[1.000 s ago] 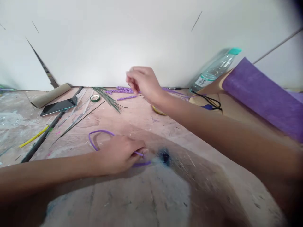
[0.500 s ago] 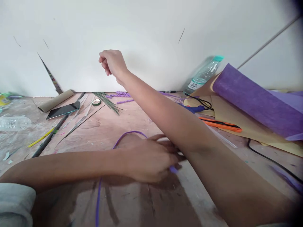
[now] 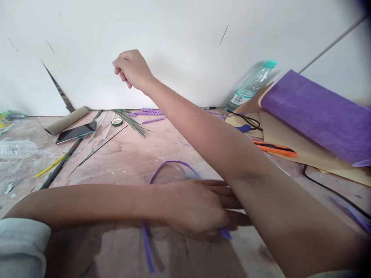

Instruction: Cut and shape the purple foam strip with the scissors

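My left hand (image 3: pixel 199 208) reaches rightward low over the table, back upward, fingertips hidden behind my right forearm. A narrow purple strip (image 3: pixel 171 161) loops up from under my left wrist and runs into that hand. Its end (image 3: pixel 225 233) pokes out below the hand, and a tail hangs toward the near edge. The grip itself is mostly hidden. Raised in front of the white wall, my right hand (image 3: pixel 131 69) has its fingers curled together. Whatever they hold, if anything, cannot be made out. My right forearm crosses above the left hand.
A cardboard tube (image 3: pixel 68 120), a phone (image 3: pixel 77 133), a tape roll (image 3: pixel 116 122), green stems (image 3: pixel 131 122) and purple fuzzy sticks (image 3: pixel 150 112) lie at the back. Rightward are a bottle (image 3: pixel 246 90), an orange cutter (image 3: pixel 278 149), a purple roll (image 3: pixel 315 116) and a black cable (image 3: pixel 330 189).
My left hand has slid right and slightly down, and the purple strip has shifted right with it. My right hand has moved a little up and left, its fingers still curled.
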`<state>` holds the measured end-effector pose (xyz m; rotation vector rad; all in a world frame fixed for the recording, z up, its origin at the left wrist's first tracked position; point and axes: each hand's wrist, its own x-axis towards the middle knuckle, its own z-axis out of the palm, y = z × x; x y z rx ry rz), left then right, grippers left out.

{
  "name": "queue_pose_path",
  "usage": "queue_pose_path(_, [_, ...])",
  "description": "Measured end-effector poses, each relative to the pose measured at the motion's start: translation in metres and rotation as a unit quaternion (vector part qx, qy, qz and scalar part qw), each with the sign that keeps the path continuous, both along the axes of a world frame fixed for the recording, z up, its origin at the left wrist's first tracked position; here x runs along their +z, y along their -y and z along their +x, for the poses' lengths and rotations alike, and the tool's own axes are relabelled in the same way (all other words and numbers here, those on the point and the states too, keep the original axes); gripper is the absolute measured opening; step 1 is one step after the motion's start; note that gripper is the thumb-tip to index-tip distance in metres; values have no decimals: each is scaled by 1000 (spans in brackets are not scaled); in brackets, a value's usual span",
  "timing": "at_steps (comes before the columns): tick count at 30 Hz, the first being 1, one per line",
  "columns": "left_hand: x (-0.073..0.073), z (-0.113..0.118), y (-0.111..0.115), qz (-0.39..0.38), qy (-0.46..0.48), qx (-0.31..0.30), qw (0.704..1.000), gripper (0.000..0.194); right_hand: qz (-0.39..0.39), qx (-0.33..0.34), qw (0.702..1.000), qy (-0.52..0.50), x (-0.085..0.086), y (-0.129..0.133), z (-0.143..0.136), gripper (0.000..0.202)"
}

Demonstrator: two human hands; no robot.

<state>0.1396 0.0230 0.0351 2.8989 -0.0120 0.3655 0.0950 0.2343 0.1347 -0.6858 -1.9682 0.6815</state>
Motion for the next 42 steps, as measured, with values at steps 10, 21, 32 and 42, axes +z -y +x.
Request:
queue_pose_path(10, [-7,-8,-22,-164,123,197,959,35,159,-25,980,113,6,32,-12,27])
queue_pose_path(21, [-17,-88,-33,-245,282,378,847,47,376,-138,885,238,-10,107,63,26])
queue_pose_path(32, [-20,-158,13,-248,59,355,899,37,237,130,876,399,-130,219,179,43])
queue_pose_path(42, [-28,-158,-4,-237,6,363,901,34,13,138,879,456,-127,267,186,82])
